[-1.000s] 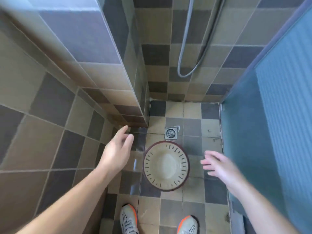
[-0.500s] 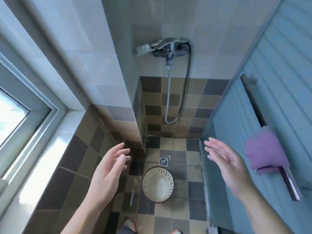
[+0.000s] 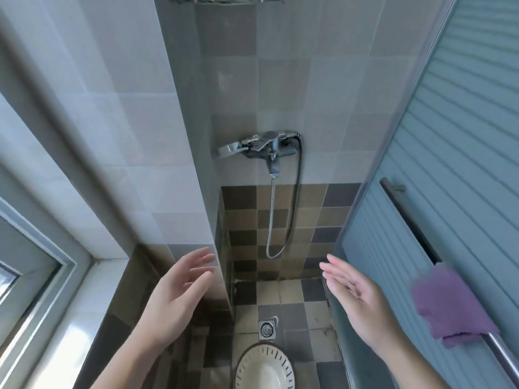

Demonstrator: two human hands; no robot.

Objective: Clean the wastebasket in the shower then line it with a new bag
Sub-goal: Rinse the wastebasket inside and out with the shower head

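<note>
Both hands, left (image 3: pixel 179 293) and right (image 3: pixel 362 301), open and empty; tap (image 3: pixel 264 148) above them: lift right hand to lever, basket (image 3: pixel 264 366) below.

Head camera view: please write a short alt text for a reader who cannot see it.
Two empty, open hands, left hand and right hand, are raised above a round wastebasket on the tiled shower floor. A faucet with hose hangs ahead; a purple cloth drapes a door bar.

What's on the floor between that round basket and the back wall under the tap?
In the head view, only a square floor drain sits on the tiles between the wastebasket and the back wall; otherwise the stretch is bare.
</note>
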